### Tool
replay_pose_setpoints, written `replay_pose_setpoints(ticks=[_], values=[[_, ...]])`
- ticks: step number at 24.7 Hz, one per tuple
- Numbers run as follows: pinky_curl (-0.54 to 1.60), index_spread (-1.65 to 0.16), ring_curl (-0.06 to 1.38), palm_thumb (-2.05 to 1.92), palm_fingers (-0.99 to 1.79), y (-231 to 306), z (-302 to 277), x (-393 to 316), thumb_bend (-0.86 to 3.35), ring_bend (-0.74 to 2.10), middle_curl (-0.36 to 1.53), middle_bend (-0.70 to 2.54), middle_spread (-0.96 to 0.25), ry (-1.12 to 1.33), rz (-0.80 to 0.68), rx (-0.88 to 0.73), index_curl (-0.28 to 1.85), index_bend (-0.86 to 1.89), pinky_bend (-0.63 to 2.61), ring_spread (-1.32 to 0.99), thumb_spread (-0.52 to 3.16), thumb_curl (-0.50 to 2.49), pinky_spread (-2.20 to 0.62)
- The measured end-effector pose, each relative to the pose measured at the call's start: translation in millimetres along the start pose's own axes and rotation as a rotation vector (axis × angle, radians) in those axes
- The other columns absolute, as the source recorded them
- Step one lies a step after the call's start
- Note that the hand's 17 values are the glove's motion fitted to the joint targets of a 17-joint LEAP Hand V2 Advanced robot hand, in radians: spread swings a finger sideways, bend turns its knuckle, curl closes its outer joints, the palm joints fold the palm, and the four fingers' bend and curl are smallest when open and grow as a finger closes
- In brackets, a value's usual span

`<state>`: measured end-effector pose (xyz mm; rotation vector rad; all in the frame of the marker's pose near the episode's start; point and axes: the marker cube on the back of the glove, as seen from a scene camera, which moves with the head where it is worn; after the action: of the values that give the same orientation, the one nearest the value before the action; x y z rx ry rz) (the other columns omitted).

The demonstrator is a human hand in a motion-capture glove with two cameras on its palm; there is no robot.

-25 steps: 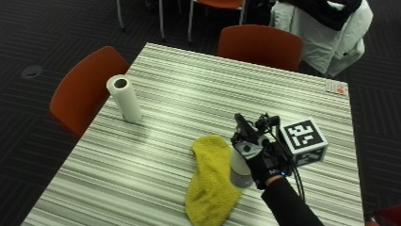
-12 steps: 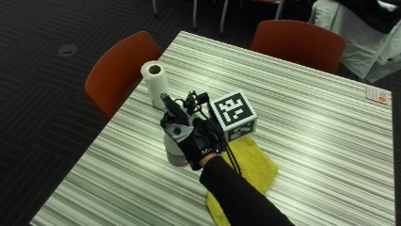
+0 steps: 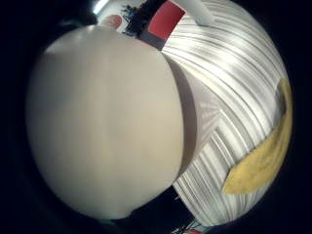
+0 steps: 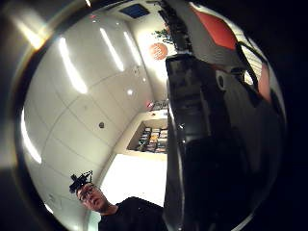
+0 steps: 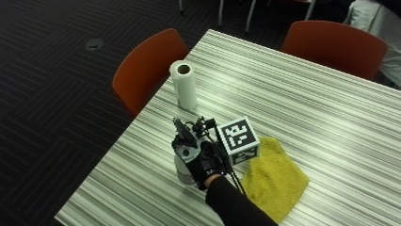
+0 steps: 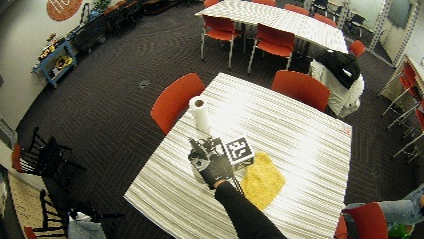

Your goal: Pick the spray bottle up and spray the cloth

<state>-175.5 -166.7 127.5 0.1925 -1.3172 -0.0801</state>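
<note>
gloved right hand (image 5: 204, 162), fingers apparently wrapped round the upright spray bottle (image 5: 185, 167), beside the yellow cloth (image 5: 272, 181).

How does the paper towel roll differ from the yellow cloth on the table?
The paper towel roll is white and stands upright near the table edge; the yellow cloth lies flat and rumpled. The roll stands apart from the gloved right hand, while the cloth lies right beside it. Both rest on the striped table.

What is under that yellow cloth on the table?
Only the striped table shows around the yellow cloth, which lies flat. Whatever is beneath it is covered and cannot be seen.
</note>
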Motion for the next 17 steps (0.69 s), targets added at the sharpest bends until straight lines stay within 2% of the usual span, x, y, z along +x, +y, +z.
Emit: replay_pose_setpoints(ticks=[7,17], values=[[0.10,-0.14,0.50,1.15,0.89,27,1,46,-0.01,0.59,0.60,0.60,-0.06,-0.021,0.058,0.073,0.65,0.43,0.08,-0.18,0.81,0.80,0.14],[0.08,-0.15,0.49,1.15,0.85,37,-6,61,-0.01,0.56,0.61,0.62,-0.06,0.036,0.067,0.085,0.65,0.46,0.06,-0.17,0.81,0.80,0.12]])
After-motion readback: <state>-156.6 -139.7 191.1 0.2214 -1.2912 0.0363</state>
